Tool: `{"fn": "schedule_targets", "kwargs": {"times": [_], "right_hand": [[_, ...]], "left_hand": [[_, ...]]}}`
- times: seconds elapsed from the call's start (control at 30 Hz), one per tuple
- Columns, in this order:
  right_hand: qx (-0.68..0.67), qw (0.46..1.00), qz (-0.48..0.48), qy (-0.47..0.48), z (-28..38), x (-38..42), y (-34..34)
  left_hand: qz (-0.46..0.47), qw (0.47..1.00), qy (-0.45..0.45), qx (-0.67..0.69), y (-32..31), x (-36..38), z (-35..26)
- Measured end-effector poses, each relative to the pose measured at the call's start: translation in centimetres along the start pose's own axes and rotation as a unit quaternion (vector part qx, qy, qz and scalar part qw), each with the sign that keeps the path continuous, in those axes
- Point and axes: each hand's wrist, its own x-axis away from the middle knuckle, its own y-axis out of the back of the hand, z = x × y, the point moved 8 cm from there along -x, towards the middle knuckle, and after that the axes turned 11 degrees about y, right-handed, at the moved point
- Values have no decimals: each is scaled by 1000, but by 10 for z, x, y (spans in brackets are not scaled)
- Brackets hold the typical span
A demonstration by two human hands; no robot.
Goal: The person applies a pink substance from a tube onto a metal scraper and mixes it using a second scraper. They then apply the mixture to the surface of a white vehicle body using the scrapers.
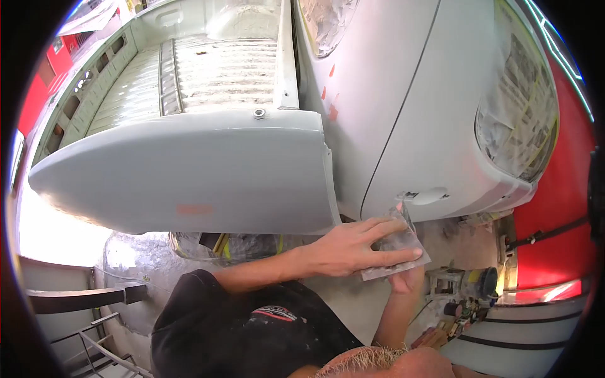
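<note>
A worn grey sheet, which looks like sandpaper [399,242], is held between my two hands just in front of the door's lower edge. My left hand [346,249] reaches across from the left and grips the sheet, with fingers over its near face. Behind and below the sheet is my right hand [406,277], mostly hidden by it; a fingertip shows past the top edge. The grey-primed vehicle door [403,145] is nearest, with a door handle recess [428,195] just above the sheet. Neither hand visibly touches the bodywork.
A primed truck bed side panel [183,170] with an orange patch juts out at left. Masked windows [523,107] are on the cab. A cluttered stand [460,296] with tools is at lower right, near a red panel [554,220]. A metal rack [101,346] stands lower left.
</note>
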Motion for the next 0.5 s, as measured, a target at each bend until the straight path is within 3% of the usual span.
{"fn": "schedule_targets", "kwargs": {"times": [0.03,0.13,0.17,0.23,0.27,0.3,0.37,0.43,0.47,0.5], "right_hand": [[-44,999,-9,-29,-3,1,9],[55,997,-31,39,26,-2,25],[-54,998,30,23,36,-9,44],[-62,985,110,120,72,4,-12],[-65,972,151,166,87,13,-37],[99,954,143,244,95,20,-41],[410,826,107,371,101,41,-51],[546,691,278,384,69,63,-95],[600,604,361,381,49,75,-109],[604,611,358,365,41,78,-107]], "left_hand": [[18,999,47,-7,-13,1,3],[75,985,153,15,-20,11,8],[115,978,174,16,-29,17,10],[191,957,217,17,-54,35,17],[124,946,265,137,-56,40,22],[55,916,308,253,-62,47,30],[-38,788,413,454,-87,67,61],[-91,589,526,607,-118,84,87],[-106,526,511,672,-119,81,82],[-124,458,491,731,-107,71,67]]}}
